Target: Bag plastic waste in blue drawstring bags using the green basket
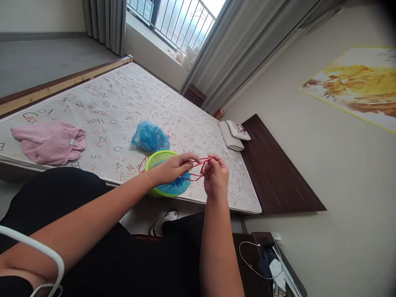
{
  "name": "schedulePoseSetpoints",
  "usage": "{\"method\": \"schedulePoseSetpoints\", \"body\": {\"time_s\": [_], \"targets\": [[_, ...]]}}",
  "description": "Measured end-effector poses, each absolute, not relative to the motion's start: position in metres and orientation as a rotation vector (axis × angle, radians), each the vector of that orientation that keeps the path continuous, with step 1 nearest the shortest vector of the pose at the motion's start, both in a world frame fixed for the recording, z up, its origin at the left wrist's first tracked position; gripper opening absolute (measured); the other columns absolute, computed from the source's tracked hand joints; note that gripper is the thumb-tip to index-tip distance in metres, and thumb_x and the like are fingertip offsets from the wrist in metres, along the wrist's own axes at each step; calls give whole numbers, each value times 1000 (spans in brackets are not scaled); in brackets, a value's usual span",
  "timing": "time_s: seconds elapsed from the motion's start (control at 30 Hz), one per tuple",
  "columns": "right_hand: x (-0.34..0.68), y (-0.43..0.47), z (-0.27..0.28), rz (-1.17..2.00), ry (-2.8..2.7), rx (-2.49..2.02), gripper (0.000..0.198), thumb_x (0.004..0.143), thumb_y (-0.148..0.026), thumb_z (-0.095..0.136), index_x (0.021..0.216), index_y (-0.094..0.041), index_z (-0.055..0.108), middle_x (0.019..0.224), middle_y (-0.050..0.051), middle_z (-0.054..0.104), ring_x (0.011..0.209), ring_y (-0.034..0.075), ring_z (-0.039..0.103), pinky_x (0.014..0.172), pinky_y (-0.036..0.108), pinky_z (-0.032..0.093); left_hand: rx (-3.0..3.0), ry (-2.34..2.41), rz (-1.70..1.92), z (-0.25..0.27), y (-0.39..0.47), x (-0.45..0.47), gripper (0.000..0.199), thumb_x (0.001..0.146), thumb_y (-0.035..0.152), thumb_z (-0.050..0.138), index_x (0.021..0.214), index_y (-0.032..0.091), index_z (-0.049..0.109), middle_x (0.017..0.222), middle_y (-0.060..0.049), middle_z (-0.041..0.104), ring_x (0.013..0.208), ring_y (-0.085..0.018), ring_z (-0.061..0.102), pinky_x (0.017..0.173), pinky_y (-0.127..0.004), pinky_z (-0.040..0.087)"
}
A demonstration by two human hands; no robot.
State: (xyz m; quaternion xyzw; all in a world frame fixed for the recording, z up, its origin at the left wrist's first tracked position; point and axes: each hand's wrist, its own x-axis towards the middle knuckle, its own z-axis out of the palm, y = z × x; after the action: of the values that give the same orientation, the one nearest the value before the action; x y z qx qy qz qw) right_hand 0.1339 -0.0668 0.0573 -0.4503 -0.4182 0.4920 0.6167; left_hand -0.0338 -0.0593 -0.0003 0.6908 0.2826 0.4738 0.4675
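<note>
- Head view: left hand (181,166) and right hand (217,176) are slightly apart, fingers pinched on the red cord (203,159), seemingly to spread its strands.
- The basket (151,161), lined with a blue bag (175,188), sits at the bed's (105,105) edge, probably for easy reach.
- A blue bundle (150,137) lies behind.

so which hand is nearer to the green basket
Left. The left hand crosses in front of the basket in this view, hiding part of its rim; the right hand is off past the basket's right side.
</note>
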Motion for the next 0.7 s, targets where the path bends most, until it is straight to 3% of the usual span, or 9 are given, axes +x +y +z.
{"method": "schedulePoseSetpoints", "body": {"time_s": [0.1,0.23,0.33,0.43,0.53,0.63,0.7], "targets": [[134,-68,58,1208,-945,-1047,21,69,-26,76,86,-20,65,49,-12,38,44,4,25,41,18,18,1933,847,1177,-5,-61,-29,28,98,27,50,113,21,73,95,-2,71,89,-17,64,82,-29,49],[130,-70,58,1268,-948,-1063,23,69,-27,77,87,-20,64,48,-14,34,43,4,22,40,18,16,2102,982,1132,-10,-64,-21,34,96,38,60,123,20,71,90,-3,66,83,-18,60,75,-29,44],[125,-71,55,1268,-941,-1049,24,70,-28,77,89,-20,64,50,-13,37,43,4,22,41,18,16,2177,886,972,-13,-66,-12,31,92,48,68,100,19,73,85,-2,62,78,-17,56,68,-28,39],[123,-72,53,1262,-957,-1048,25,72,-29,78,91,-20,64,52,-12,39,44,4,23,41,18,18,2100,963,916,-15,-65,-5,37,87,52,74,78,17,64,70,2,52,65,-14,47,59,-28,31],[127,-73,54,1265,-985,-1069,27,73,-32,78,92,-20,63,53,-12,39,44,4,22,41,18,17,2039,1106,991,-19,-64,-6,35,88,51,74,90,17,68,70,2,54,66,-15,49,61,-28,33],[134,-75,56,1277,-1003,-1134,29,72,-34,80,92,-21,64,52,-13,38,44,4,21,41,19,16,2125,1207,1077,-24,-63,-14,39,91,50,71,114,19,72,89,-5,67,83,-21,62,71,-30,40],[137,-76,56,1281,-1066,-1188,28,73,-34,80,93,-20,67,52,-12,38,44,4,23,41,19,17,2176,1250,1069,-25,-63,-19,49,87,58,73,115,19,72,101,-11,70,93,-27,65,74,-32,42]]}}
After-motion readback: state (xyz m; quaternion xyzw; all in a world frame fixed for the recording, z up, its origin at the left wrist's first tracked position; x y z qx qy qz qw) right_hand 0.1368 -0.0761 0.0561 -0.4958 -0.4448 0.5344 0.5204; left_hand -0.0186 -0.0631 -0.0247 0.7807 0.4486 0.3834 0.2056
